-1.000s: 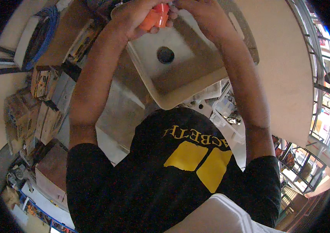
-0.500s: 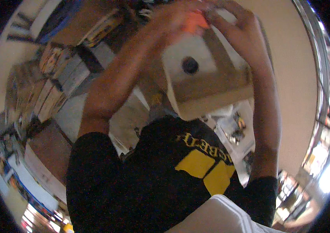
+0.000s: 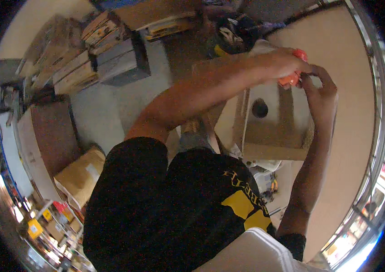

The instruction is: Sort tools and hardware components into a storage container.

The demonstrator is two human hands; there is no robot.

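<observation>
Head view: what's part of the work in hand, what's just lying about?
Part of it, apparently:
orange-red object, gripped in the left hand, exact kind unclear; right hand close by
beige basin with round hole, below the hands in the picture

Lying about, probably:
grey box
brown package
dark brown box

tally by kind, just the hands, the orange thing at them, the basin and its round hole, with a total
Left hand and right hand: 2
Orange thing, partly hidden, apparently one piece: 1
Basin: 1
Hole: 1
Total: 5
</observation>
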